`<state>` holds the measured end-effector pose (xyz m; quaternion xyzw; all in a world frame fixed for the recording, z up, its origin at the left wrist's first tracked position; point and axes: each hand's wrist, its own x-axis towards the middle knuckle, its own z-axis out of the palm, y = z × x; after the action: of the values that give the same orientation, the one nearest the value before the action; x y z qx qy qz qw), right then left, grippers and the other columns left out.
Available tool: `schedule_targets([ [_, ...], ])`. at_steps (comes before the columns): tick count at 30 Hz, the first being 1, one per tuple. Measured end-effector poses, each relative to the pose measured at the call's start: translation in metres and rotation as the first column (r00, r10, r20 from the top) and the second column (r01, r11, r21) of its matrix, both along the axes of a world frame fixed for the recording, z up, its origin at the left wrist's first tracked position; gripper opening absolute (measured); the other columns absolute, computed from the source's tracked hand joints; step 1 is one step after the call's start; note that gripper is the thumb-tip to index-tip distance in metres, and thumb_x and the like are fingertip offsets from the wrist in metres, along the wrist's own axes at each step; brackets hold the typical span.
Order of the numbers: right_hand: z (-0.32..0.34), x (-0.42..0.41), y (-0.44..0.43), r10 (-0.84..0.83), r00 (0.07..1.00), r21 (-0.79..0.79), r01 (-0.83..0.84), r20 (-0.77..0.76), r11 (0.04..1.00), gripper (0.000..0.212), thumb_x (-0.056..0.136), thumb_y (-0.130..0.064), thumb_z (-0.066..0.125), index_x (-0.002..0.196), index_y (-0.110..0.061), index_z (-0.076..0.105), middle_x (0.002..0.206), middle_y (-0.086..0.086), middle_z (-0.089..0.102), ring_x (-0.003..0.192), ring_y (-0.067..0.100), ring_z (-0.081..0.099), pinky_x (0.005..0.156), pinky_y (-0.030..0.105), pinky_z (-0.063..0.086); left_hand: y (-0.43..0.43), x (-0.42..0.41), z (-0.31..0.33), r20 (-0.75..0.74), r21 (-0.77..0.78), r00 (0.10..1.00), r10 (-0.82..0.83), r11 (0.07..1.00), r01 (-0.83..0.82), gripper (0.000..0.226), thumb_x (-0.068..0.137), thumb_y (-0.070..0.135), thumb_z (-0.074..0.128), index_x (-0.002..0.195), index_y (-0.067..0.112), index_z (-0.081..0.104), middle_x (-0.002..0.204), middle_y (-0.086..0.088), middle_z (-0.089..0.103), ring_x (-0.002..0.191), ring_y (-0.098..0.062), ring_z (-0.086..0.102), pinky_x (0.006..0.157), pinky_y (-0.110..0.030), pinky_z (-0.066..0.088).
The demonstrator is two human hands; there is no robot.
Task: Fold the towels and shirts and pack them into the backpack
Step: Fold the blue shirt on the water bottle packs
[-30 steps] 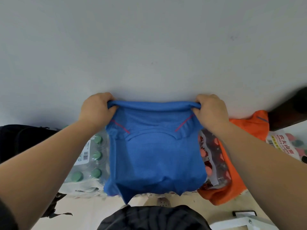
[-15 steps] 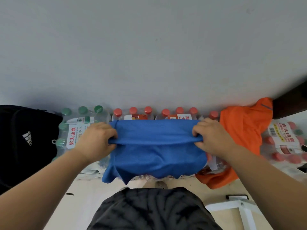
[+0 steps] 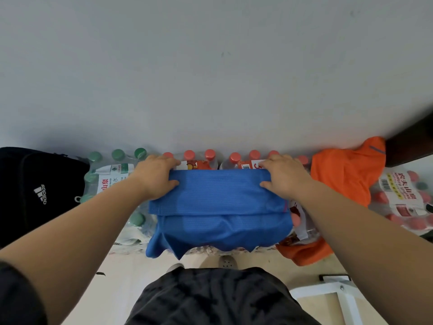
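- Closest to the person, below both hands, are dark shorts (image 3: pixel 210 299) and pale floor.
- A second ago the blue shirt (image 3: pixel 218 207) was held up in the air with its collar showing. Now its top has been folded over and it lies flat on the packs of bottles. I think this fold is almost done, but the shirt is not in the bag yet.
- The shirt's long side runs from one hand to the other. The folded edge faces the wall, and the loose bottom hangs toward the person.
- The left hand (image 3: pixel 154 178) and right hand (image 3: pixel 285 178) each pinch a far corner, thumb on top and fingers over the edge.
- Just past the fingers are red-cap bottles (image 3: pixel 199 160).
- Left of the left hand are green-cap bottles (image 3: pixel 110 174), then the black backpack (image 3: pixel 35 188).
- Right of the right hand lies an orange shirt (image 3: pixel 344 179), not folded.
- Farthest is the grey wall (image 3: pixel 210 78).
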<state>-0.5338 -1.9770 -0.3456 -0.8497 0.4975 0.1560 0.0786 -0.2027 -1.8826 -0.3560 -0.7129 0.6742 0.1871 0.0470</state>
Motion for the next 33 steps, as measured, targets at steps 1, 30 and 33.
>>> schedule_targets([
  [1, 0.000, 0.001, -0.003, 0.007, 1.000, 0.000, -0.007, -0.008, 1.000, 0.056, 0.087, -0.050, 0.067, 0.137, -0.029, 0.053, 0.128, 0.002, 0.055, 0.120, 0.027, 0.048, 0.099, 0.044, 0.041, -0.004, -0.001, -0.001, 0.019, 0.014, 1.000, -0.017, 1.000, 0.017, 0.054, 0.086, 0.041, 0.067, 0.136, 0.027, 0.054, 0.131, 0.000, 0.056, 0.119, -0.029, 0.050, 0.101, -0.045, 0.045],
  [30, 0.015, -0.020, -0.011, 0.148, 0.950, -0.340, -0.048, 0.274, 0.939, 0.017, 0.074, -0.023, 0.078, 0.083, -0.020, 0.063, 0.079, -0.002, 0.061, 0.082, 0.027, 0.057, 0.076, 0.041, 0.042, 0.002, 0.009, 0.019, 0.180, -0.412, 0.982, -0.062, 0.902, 0.132, 0.018, 0.058, 0.017, 0.072, 0.076, 0.017, 0.065, 0.065, 0.000, 0.060, 0.073, -0.032, 0.057, 0.069, -0.039, 0.042],
  [33, 0.007, -0.031, 0.006, 0.179, 0.950, -0.257, -0.112, 0.257, 0.960, 0.025, 0.066, -0.026, 0.085, 0.079, -0.024, 0.064, 0.077, -0.005, 0.061, 0.080, 0.026, 0.060, 0.074, 0.040, 0.046, 0.025, 0.009, 0.007, 0.203, -0.356, 0.966, -0.159, 0.907, 0.224, 0.014, 0.054, 0.027, 0.062, 0.066, 0.020, 0.062, 0.063, 0.004, 0.056, 0.069, -0.030, 0.056, 0.065, -0.038, 0.041],
])
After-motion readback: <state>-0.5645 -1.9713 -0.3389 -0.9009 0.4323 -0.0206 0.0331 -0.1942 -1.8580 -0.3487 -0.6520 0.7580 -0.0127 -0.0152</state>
